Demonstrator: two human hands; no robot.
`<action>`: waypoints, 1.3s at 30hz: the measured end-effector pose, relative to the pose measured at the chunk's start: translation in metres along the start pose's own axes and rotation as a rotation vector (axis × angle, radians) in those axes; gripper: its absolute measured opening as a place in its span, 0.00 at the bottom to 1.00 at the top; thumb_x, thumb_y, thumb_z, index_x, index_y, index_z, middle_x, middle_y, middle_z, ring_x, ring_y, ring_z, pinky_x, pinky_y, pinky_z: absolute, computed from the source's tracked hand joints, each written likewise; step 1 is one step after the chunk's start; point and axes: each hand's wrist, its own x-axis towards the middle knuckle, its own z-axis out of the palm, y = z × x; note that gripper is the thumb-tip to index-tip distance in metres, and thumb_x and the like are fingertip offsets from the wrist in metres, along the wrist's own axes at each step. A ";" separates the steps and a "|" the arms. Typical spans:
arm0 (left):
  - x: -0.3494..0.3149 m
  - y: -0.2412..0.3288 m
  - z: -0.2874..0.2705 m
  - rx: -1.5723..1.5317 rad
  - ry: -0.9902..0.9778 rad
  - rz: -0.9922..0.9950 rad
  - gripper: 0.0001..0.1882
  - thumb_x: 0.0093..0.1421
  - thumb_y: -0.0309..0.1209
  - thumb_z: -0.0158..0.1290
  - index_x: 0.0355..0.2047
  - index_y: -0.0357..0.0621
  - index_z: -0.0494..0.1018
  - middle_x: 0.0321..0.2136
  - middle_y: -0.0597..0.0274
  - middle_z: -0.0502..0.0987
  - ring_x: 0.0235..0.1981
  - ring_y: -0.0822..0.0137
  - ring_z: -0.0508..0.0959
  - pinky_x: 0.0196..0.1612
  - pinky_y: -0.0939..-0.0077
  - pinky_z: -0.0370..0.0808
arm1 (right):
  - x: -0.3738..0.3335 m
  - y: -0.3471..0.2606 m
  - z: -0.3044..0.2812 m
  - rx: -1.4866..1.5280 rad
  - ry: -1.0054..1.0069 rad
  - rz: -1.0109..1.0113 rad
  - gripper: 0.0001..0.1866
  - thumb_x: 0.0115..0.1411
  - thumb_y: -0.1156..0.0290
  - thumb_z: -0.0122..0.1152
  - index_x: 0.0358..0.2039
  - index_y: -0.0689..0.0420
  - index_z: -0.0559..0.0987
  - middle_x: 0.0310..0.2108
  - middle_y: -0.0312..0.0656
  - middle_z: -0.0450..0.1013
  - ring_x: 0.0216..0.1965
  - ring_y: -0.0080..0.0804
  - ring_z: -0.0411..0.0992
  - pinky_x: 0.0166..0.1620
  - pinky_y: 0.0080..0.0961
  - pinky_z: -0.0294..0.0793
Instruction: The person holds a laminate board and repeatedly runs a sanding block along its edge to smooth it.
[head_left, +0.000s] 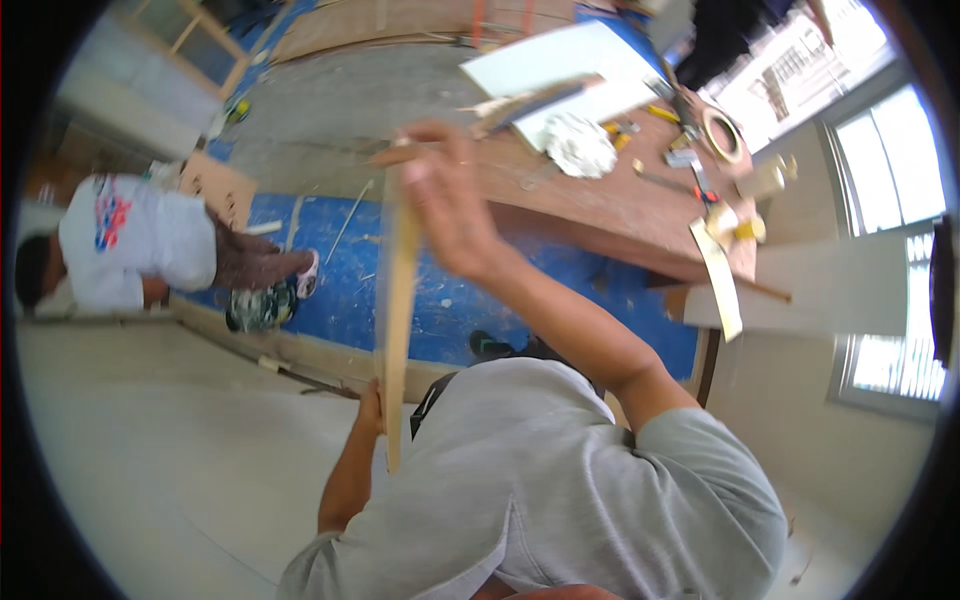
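Holds a long wooden strip (401, 315) lengthwise above the blue floor covering (455, 305). Bends the left arm (348, 475) low, gripping the strip near its lower end with the left hand (371, 408). Reaches forward and leftward with the right hand (450, 205), fingers (418, 180) curled at the upper end; cannot tell, through blur, whether pinching or touching.

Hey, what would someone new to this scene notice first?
Probably the long, pale wooden strip in the centre, with the left hand at its near end and the blurred right hand by its far end. Next, the bright blue floor covering beyond the wearer, and the crumpled white cloth among tools on the brown workbench at upper right.
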 end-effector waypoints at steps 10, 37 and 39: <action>0.020 0.099 -0.014 0.032 0.314 0.562 0.33 0.74 0.51 0.47 0.61 0.28 0.69 0.55 0.44 0.76 0.49 0.52 0.80 0.51 0.59 0.77 | -0.052 0.107 -0.118 0.751 0.010 0.578 0.34 0.74 0.49 0.50 0.67 0.65 0.69 0.59 0.45 0.72 0.63 0.37 0.68 0.66 0.39 0.66; -0.100 0.204 0.086 -0.008 -0.085 0.847 0.47 0.71 0.67 0.36 0.72 0.38 0.58 0.68 0.53 0.67 0.66 0.57 0.71 0.66 0.60 0.68 | -0.092 0.122 -0.169 -0.027 0.041 0.797 0.41 0.73 0.35 0.44 0.60 0.66 0.75 0.50 0.44 0.78 0.48 0.31 0.77 0.50 0.27 0.76; -0.103 0.205 0.093 -0.046 -0.092 0.820 0.47 0.70 0.68 0.36 0.71 0.38 0.59 0.68 0.54 0.68 0.65 0.56 0.72 0.65 0.60 0.70 | -0.093 0.118 -0.167 -0.108 0.070 0.833 0.40 0.73 0.36 0.44 0.59 0.66 0.75 0.50 0.43 0.78 0.48 0.31 0.76 0.50 0.27 0.76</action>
